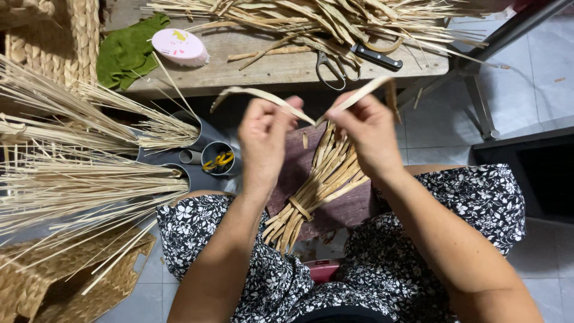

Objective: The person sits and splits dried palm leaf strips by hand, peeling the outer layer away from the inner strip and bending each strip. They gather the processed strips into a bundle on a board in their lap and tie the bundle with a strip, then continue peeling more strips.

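Left hand: raised above the bundle, fingers curled narrow and pinched on a flat strip that arcs up and away from the bundle toward the person's left.
Right hand: level with the left hand, just beside it over the bundle's upper end, fingers closed on a second strip that rises toward the bench.
Strips: the two meet between the thumbs, directly over the bundle's top.
Bundle: tied canes, fanned at the upper end, bound near the lower end, lying on a dark board across the lap.
Bench: beyond the bundle, wooden, carrying loose canes.
Scissors: on the bench edge, straight beyond the bundle.
Pink disc: on the bench, left of the scissors, touching a green cloth.
Tubes: left of the bundle, on the floor, one holding yellow-handled tools.
Stalks: well left of the bundle, in sheaves.
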`<state>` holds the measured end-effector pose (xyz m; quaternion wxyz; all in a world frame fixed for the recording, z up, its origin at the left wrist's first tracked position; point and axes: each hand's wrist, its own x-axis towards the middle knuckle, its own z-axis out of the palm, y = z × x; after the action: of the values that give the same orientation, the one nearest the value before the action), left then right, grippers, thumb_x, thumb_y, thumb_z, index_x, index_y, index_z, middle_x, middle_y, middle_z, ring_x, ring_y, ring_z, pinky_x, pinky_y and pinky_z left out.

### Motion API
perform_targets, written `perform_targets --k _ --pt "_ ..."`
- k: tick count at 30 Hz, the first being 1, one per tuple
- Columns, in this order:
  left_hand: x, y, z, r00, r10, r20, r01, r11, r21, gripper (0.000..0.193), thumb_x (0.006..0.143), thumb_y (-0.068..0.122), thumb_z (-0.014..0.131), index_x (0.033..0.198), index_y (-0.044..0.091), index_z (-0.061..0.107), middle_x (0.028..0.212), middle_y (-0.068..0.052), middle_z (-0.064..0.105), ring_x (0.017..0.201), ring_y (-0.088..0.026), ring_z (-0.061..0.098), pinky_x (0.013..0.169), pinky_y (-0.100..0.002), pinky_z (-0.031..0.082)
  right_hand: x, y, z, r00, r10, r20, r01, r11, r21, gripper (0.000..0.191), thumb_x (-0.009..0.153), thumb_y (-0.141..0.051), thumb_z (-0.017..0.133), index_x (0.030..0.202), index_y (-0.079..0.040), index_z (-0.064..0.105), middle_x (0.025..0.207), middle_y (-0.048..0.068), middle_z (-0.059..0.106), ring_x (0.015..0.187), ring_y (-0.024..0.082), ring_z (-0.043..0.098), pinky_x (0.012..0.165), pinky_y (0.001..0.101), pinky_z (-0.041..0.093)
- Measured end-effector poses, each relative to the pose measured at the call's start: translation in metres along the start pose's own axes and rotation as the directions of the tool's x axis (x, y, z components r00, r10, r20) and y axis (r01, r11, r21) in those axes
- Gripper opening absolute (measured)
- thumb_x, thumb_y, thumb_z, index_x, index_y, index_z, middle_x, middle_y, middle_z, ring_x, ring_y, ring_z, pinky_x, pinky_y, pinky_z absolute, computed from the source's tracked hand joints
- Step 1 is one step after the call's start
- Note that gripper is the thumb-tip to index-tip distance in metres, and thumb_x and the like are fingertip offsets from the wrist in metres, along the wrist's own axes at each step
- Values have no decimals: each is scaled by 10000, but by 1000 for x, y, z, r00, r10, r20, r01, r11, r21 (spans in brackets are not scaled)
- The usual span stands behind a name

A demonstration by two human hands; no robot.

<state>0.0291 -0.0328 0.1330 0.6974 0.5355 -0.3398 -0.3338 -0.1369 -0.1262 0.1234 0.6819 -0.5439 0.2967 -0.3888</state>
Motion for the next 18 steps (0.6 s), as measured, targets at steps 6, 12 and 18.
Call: perform_targets --k 6,12,18 --pt "-9 -14 8 965 -200 170 183 977 109 148 1016 156 636 1083 34 586 887 -29 708 700 -51 628 588 -196 512 -5 4 15 986 15 165 1 996 -93 149 984 -136 751 981 -25 652 863 17 680 780 63 664 698 229 564" --pt "-8 -8 5 929 -330 169 306 939 155 121 988 157 688 1030 49 655 828 20 685 644 -12 532 530 -170 439 -7 -32 6 972 161 172 82 452 -888 266 876 -274 856 1041 -98 746 756 46 697 643 167 649 590 360 502" --pt "-3 15 -5 928 -300 222 272 951 147 141 946 150 739 1034 45 708 783 20 669 628 -9 558 526 -168 449 -9 -71 4 672 -609 421 663 241 -709 484 841 -230 810 1218 -14 597 1122 210 648 1026 321 675 874 407 592"
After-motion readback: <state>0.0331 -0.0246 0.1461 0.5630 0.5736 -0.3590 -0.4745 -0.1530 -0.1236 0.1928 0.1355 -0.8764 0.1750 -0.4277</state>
